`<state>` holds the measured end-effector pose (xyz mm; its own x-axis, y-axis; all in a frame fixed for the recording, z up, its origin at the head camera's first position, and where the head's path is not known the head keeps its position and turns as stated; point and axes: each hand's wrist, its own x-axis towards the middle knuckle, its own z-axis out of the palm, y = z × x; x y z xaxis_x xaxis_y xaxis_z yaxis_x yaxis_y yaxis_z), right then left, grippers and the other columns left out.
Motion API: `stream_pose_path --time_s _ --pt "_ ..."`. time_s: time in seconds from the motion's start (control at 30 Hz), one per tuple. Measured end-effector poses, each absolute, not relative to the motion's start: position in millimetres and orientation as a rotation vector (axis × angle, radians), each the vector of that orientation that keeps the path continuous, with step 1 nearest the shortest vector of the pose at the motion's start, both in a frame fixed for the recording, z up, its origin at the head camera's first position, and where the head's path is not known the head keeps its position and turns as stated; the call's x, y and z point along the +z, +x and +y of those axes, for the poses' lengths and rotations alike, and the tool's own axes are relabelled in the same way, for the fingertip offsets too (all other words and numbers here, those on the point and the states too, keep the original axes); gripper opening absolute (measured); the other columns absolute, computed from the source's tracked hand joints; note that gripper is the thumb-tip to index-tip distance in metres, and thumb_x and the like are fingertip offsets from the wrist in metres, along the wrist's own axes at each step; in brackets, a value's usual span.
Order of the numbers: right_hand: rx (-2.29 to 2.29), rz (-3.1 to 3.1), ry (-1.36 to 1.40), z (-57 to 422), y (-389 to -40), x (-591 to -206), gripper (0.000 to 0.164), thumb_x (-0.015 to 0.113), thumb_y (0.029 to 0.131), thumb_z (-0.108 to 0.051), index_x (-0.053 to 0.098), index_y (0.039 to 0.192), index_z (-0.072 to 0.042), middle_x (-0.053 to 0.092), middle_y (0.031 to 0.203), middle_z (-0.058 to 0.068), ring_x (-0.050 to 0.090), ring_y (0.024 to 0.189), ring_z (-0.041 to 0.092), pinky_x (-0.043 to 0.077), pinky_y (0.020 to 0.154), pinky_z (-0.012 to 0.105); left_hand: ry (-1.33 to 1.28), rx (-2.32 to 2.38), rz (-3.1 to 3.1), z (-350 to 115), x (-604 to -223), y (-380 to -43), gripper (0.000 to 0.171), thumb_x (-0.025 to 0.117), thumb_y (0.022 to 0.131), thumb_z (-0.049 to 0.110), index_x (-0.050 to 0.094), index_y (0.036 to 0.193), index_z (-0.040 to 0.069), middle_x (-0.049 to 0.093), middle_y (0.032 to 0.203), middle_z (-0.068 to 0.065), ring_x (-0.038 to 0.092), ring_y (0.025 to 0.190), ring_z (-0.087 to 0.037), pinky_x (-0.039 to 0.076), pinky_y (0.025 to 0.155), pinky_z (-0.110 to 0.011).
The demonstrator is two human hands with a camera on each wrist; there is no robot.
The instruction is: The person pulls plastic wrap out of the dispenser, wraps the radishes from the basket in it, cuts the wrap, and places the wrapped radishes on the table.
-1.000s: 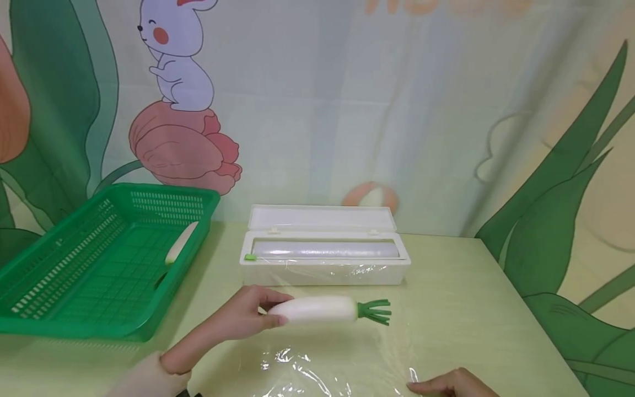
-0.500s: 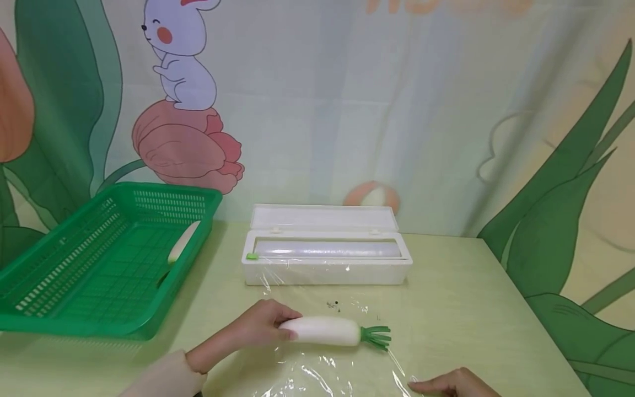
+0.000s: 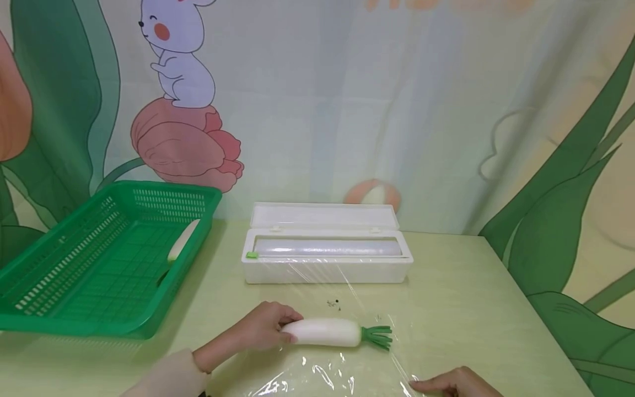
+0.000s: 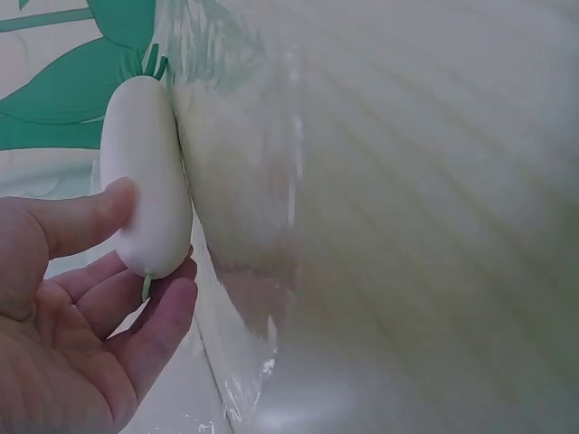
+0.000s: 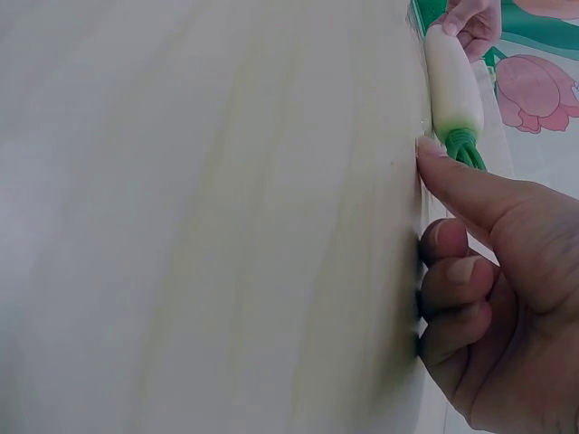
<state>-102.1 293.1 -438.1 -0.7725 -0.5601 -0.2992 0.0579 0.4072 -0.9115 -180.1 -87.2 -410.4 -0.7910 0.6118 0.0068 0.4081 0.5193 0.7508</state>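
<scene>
One long white radish with green stalks [image 3: 324, 332] lies on shiny clear plastic film [image 3: 322, 375]. My left hand [image 3: 265, 326] pinches its end at nine o'clock. Toward four o'clock, my right hand [image 3: 458, 383] touches the film, thumb straight, apart from its bent fingers.

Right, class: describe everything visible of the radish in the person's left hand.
The white radish is long, smooth and rounded, with short green stalks at one end and a small green tip at the other; real or imitation, I can't tell. It is sideways on or just above clear film, stalks pointing right, in front of the white box; the left hand grips the tip end.
</scene>
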Motion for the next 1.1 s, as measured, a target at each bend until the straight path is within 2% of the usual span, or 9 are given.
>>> stream_pose_path --time_s 0.1,0.27,0.4,0.53,0.67,0.83,1.1 --pt "-1.379 2.089 -0.436 293.1 -102.1 -437.6 0.036 0.068 0.078 -0.022 0.065 0.110 -0.005 0.060 0.063 -0.001 0.039 0.050 -0.001 0.034 0.043 0.014 0.876 1.092 2.537 -86.3 -410.2 -179.7 0.030 0.072 0.073 0.005 0.064 0.100 -0.005 0.069 0.095 -0.015 0.066 0.088 -0.022 0.052 0.074 -0.031" --pt "-1.359 2.098 -0.401 292.1 -102.1 -435.9 0.037 0.069 0.077 -0.023 0.065 0.109 -0.005 0.060 0.063 0.000 0.041 0.050 -0.001 0.035 0.044 0.014 0.910 0.973 2.626 -85.0 -408.5 -179.9 0.030 0.074 0.070 0.008 0.066 0.098 0.001 0.070 0.090 -0.007 0.065 0.082 -0.013 0.049 0.073 -0.026" --pt "-1.330 2.136 -0.431 292.3 -102.1 -434.9 0.039 0.070 0.076 -0.025 0.065 0.110 -0.006 0.055 0.059 -0.006 0.038 0.049 -0.002 0.033 0.042 0.015 0.908 0.936 2.655 -85.1 -409.0 -181.0 0.029 0.075 0.070 0.009 0.066 0.097 0.004 0.070 0.086 -0.003 0.062 0.077 -0.008 0.047 0.070 -0.022" --pt "-1.277 2.197 -0.469 293.4 -103.0 -435.1 0.041 0.070 0.075 -0.030 0.066 0.110 -0.009 0.045 0.056 -0.011 0.034 0.047 -0.003 0.029 0.040 0.016 0.913 0.948 2.643 -85.5 -408.6 -181.6 0.031 0.075 0.070 0.008 0.065 0.099 0.003 0.068 0.086 -0.003 0.061 0.077 -0.010 0.047 0.069 -0.022" --pt "-1.229 2.226 -0.454 293.9 -104.3 -435.4 0.040 0.070 0.075 -0.032 0.067 0.110 -0.013 0.045 0.056 -0.011 0.035 0.048 -0.002 0.031 0.041 0.016 0.926 0.942 2.625 -85.7 -407.3 -181.0 0.035 0.074 0.071 0.007 0.062 0.103 0.001 0.067 0.090 -0.007 0.061 0.080 -0.014 0.047 0.070 -0.024" --pt "-1.117 2.301 -0.550 292.8 -106.7 -433.9 0.039 0.069 0.076 -0.034 0.066 0.111 -0.016 0.041 0.056 -0.015 0.035 0.049 -0.005 0.031 0.042 0.015 0.926 0.941 2.605 -86.2 -405.7 -179.3 0.033 0.073 0.072 0.007 0.062 0.103 0.001 0.067 0.089 -0.007 0.059 0.080 -0.013 0.046 0.069 -0.023" --pt "-1.052 2.361 -0.762 290.8 -107.7 -431.5 0.039 0.066 0.078 -0.035 0.066 0.112 -0.015 0.038 0.052 -0.012 0.032 0.048 -0.009 0.028 0.041 0.013 0.933 0.949 2.595 -89.8 -406.5 -179.5 0.037 0.072 0.072 0.006 0.060 0.105 -0.003 0.067 0.091 -0.009 0.061 0.081 -0.016 0.047 0.072 -0.024"
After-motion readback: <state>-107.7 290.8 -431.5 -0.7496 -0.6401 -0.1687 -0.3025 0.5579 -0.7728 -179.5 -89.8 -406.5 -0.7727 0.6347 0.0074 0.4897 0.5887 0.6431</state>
